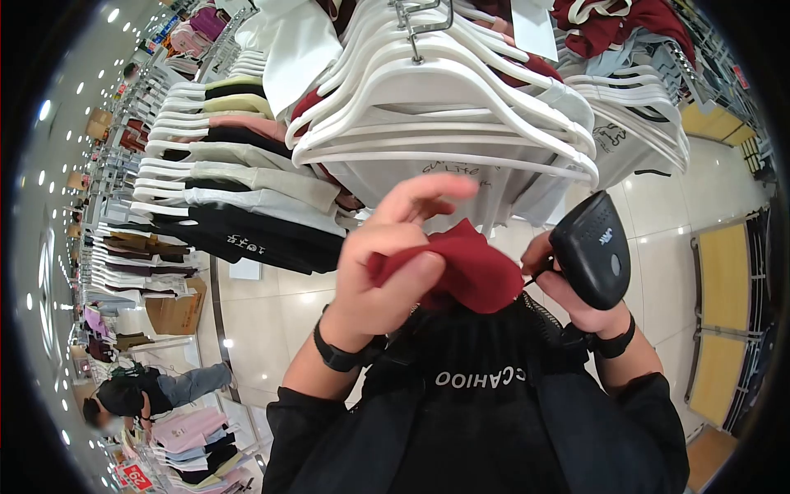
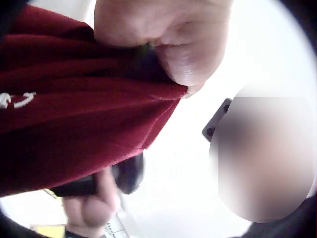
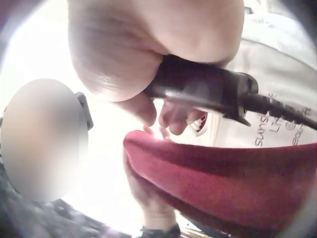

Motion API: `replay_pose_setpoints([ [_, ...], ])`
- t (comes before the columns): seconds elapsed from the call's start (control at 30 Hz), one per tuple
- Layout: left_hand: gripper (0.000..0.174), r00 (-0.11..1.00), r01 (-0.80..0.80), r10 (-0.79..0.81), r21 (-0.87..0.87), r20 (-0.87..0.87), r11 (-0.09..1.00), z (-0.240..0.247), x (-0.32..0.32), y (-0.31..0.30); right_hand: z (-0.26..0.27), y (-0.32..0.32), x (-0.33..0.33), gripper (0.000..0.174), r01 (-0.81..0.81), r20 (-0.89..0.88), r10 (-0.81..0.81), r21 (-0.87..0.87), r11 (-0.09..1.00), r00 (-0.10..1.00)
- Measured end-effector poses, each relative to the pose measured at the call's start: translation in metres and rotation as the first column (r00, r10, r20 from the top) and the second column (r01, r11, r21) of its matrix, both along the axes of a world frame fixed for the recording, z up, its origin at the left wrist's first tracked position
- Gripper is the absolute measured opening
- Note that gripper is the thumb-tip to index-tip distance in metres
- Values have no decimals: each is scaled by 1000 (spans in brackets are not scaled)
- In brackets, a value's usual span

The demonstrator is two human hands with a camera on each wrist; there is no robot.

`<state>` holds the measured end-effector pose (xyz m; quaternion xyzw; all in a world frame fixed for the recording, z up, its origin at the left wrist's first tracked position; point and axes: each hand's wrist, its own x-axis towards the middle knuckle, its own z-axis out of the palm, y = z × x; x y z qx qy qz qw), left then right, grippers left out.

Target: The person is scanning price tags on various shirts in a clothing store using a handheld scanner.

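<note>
My left hand [image 1: 370, 267] pinches a dark red garment [image 1: 487, 278] between thumb and fingers, in front of my chest. In the left wrist view the garment [image 2: 84, 124] spreads out below that hand [image 2: 168, 34], with a bit of white lettering at its left side. My right hand [image 1: 588, 313] grips a black corded barcode scanner [image 1: 594, 247], held just right of the cloth. Seen from the right wrist, the fingers wrap the scanner's handle [image 3: 193, 87], and a ribbed cable leaves its end. Below it lies the garment [image 3: 223, 183].
White hangers [image 1: 444, 90] with pale shirts hang on a rail directly ahead. To the left is a row of shirts topped by a black one [image 1: 263, 235]. More hangers [image 1: 638, 99] stand at right. A person [image 1: 148, 391] is at the lower left, and a cardboard box [image 1: 177, 305] sits on the floor.
</note>
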<state>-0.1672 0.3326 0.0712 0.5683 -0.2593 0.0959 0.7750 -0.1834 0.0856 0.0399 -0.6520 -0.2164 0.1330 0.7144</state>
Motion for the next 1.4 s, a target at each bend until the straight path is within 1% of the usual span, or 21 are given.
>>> replay_pose_setpoints([
  [0.07,32,973,142,-163,-133,-161,981,21,-6,5,-16,-2,7,36,23,61,-18,-84,996,998],
  [0.13,51,931,281,-316,-193,-184,940,34,-4,6,-33,5,15,43,106,76,-106,1,994,991],
  [0.2,48,884,435,-461,-487,71,758,37,7,-16,-32,15,22,45,21,-97,-7,146,989,995],
  [0.33,36,794,423,-607,-681,-40,598,71,-5,-48,-54,31,45,48,-186,-18,186,-19,982,982],
  [0.4,37,805,344,-577,-685,-136,642,84,3,-54,-61,31,48,50,-278,-40,277,-17,960,960],
  [0.47,26,897,440,-391,-334,205,834,48,62,23,-65,31,51,52,-369,-63,367,-13,929,928],
  [0.53,27,824,390,-566,-730,5,561,111,25,-23,-72,31,54,54,-462,-87,459,-6,887,884],
  [0.6,29,854,394,-519,-620,-25,679,104,30,21,-77,31,57,56,-555,-113,552,0,832,826],
  [0.67,34,992,21,20,-329,121,944,93,29,46,-81,29,62,58,-643,-140,638,9,766,757],
  [0.7,33,939,-279,306,-169,156,945,83,20,50,-82,27,63,60,-682,-153,676,16,731,721],
  [0.73,43,801,-562,550,-21,235,827,70,13,55,-84,25,64,61,-719,-166,712,23,695,683],
  [0.8,67,754,-624,501,228,425,747,32,13,94,-81,-1,58,73,-612,-309,641,198,766,702],
  [0.87,95,817,-571,337,576,468,585,10,5,109,-72,-19,53,78,-496,-310,564,274,824,765],
  [0.93,107,934,-313,316,807,166,501,-5,-9,101,-47,-26,44,82,-354,-393,532,441,825,750],
  [1.0,121,983,-181,121,871,141,456,-26,-7,83,-32,-22,39,85,-282,-312,505,549,787,805],
  [1.13,131,933,304,-69,674,-352,673,-62,-22,30,15,13,33,83,-236,-305,401,459,856,863],
  [1.17,115,865,468,-206,588,-458,660,-59,-19,22,16,22,35,83,-288,-249,421,434,854,872],
  [1.2,95,906,62,-383,835,183,547,-70,-13,10,21,34,39,79,-351,-122,425,389,852,897],
  [1.27,76,975,55,-197,737,107,674,-64,-15,1,10,41,46,81,-442,-54,462,215,871,885],
  [1.33,63,983,156,-177,697,-42,700,-64,-15,14,14,44,50,81,-422,-64,448,241,874,892],
  [1.4,52,856,382,-230,266,-464,885,-84,-18,26,24,38,53,82,-358,-110,379,175,917,919],
])
